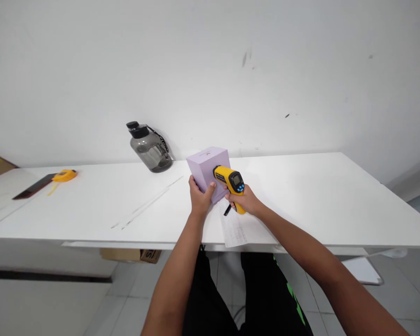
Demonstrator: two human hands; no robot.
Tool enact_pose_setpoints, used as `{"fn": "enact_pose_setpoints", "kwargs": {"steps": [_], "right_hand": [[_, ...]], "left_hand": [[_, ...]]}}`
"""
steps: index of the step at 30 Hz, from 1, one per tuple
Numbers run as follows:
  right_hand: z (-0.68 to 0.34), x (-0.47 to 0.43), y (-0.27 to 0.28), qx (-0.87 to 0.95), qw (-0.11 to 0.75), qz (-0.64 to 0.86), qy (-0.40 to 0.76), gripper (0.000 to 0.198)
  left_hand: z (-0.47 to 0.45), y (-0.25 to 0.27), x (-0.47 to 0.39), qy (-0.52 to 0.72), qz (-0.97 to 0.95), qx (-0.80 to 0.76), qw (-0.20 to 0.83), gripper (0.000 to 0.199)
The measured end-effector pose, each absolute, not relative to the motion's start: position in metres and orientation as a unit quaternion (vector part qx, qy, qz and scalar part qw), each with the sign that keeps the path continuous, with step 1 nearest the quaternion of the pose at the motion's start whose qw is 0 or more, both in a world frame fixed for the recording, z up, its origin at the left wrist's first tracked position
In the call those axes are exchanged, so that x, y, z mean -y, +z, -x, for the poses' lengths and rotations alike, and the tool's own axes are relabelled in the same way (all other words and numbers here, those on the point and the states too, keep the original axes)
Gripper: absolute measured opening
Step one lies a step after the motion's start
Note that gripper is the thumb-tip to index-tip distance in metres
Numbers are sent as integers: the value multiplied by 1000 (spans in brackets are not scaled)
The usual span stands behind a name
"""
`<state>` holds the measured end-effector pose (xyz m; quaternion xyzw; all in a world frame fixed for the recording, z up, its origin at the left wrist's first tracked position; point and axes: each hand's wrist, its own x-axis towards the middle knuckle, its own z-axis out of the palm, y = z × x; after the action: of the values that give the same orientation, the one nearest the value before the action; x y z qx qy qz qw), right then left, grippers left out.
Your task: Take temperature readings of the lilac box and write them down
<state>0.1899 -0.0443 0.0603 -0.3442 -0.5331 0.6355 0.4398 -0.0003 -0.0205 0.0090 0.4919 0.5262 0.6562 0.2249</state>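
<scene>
My left hand (200, 196) grips a pale purple box (205, 173) low on its near left side, with the thumb across the front face. Closed around the handle of a yellow and black infrared thermometer (227, 177) is my right hand (245, 200). The thermometer's nose points at the box's front face, close to it; whether the two touch I cannot tell. Its small screen and blue buttons face me. Below the box lies a sheet of paper (236, 231) with writing on it, and a black pen (227, 210) sits by the thermometer's handle, partly over the paper.
A grey see-through water bottle (150, 151) leans near the wall at the back of the white table (318, 200). Far left are a yellow tape measure (65, 175) and a dark flat object (35, 186). Under the table stands a cardboard box (126, 254).
</scene>
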Motion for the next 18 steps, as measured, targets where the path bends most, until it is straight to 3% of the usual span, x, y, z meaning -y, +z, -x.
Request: {"fn": "enact_pose_setpoints", "kwargs": {"steps": [10,15,18], "right_hand": [[-189,46,60,557,446,342,611,49],[-188,50,57,587,530,451,414,42],[-188,48,54,572,556,491,351,45]], "left_hand": [[0,8,20,648,-491,-538,223,89],[0,7,17,644,-460,-576,204,96],[0,7,16,649,-451,-583,189,104]]}}
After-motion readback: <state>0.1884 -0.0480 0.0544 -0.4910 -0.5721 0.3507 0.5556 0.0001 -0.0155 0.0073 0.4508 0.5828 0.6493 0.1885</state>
